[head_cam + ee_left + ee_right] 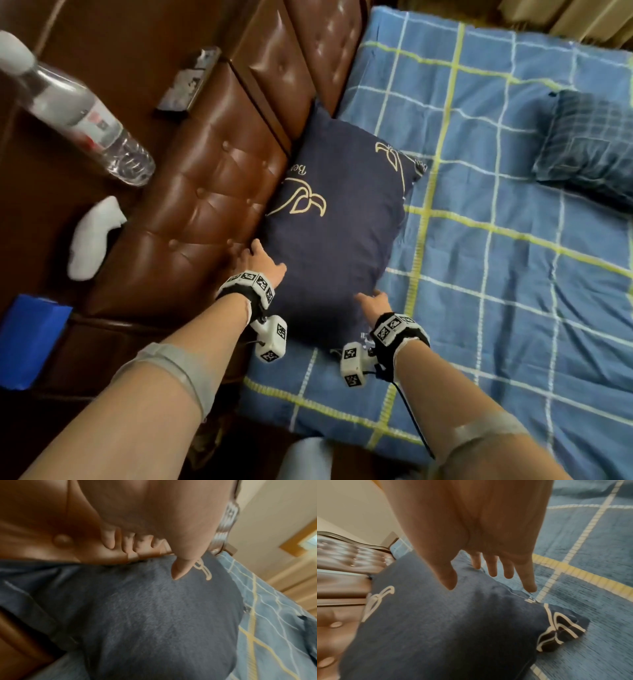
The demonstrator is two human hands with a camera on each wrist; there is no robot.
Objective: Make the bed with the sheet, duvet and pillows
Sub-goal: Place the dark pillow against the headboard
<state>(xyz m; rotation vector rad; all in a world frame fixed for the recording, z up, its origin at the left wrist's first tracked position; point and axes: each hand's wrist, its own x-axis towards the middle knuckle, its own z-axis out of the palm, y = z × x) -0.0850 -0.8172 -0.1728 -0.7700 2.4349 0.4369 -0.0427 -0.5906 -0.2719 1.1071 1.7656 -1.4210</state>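
Note:
A navy pillow [335,226] with gold embroidery lies at the head of the bed against the brown headboard [212,178]. My left hand [262,260] is at its left edge. In the left wrist view that hand's straight fingers [109,540] touch the headboard beside the pillow [154,615], and its thumb reaches over the fabric. My right hand [373,301] is at the pillow's near right edge, with its fingers [491,568] spread and straight over the seam. Neither hand grips anything. A blue checked cover [496,274] is spread across the bed. A second, dark checked pillow [589,144] lies at the far right.
Left of the headboard is a dark nightstand [41,212]. On it are a clear water bottle [78,109], a white object [92,236], a small flat box [191,82] and a blue item [30,339]. Curtains hang beyond the far bed edge.

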